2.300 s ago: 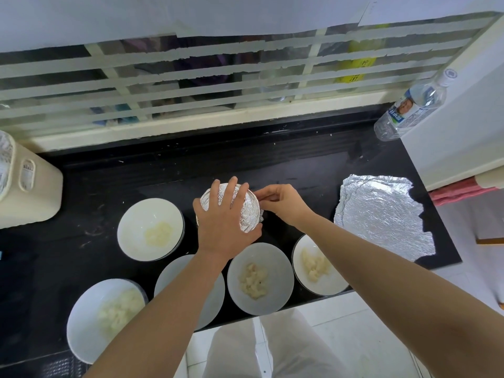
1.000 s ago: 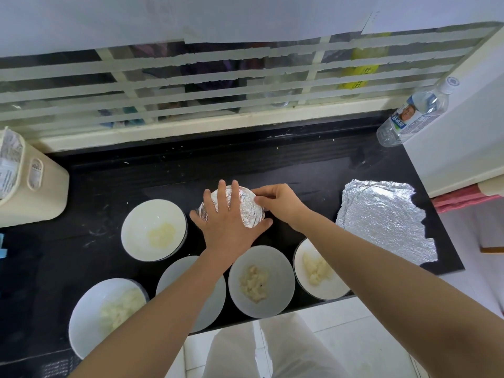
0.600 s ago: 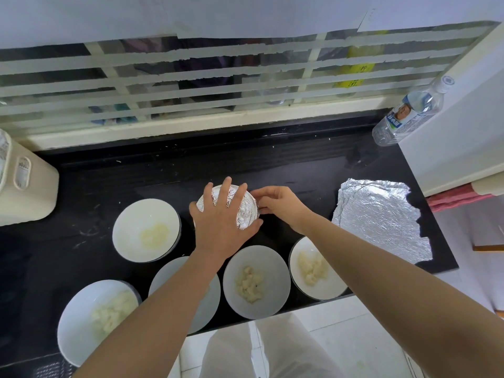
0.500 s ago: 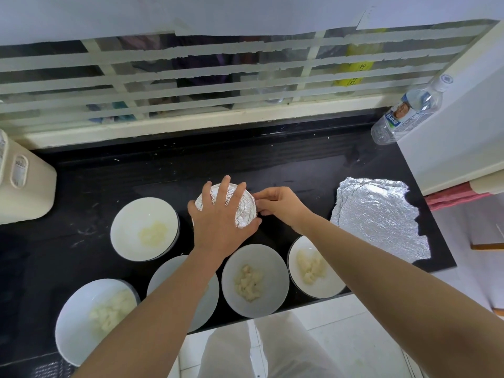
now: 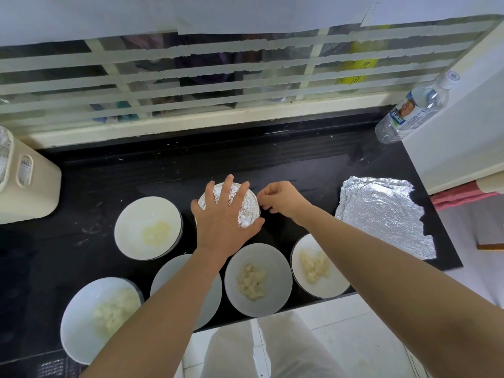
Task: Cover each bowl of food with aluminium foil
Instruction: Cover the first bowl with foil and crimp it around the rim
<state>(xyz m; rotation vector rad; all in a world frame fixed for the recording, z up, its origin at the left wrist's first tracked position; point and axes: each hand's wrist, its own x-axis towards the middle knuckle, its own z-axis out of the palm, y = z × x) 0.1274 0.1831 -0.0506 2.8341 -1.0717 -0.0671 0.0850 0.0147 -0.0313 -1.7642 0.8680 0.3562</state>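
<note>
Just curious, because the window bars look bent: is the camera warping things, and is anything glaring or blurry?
Head view: the wide-angle lens bows the window bars; the foil sheets and the foil-covered bowl glint brightly; the open bowls look sharp.

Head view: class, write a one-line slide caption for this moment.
Left hand presses on the foil-covered bowl while the right hand pinches at its rim; spare foil sheets lie nearby.

Black tabletop [image 5: 81,186]. Crinkled silver foil [image 5: 248,211] under left hand [image 5: 223,222]; silver foil sheets [image 5: 381,214] right of right hand [image 5: 281,200]. White bowls [image 5: 278,263] near hands, pale yellowish food [image 5: 251,282]. Cream container [image 5: 35,192] far left. Clear bottle [image 5: 411,110], blue-white label.
</note>
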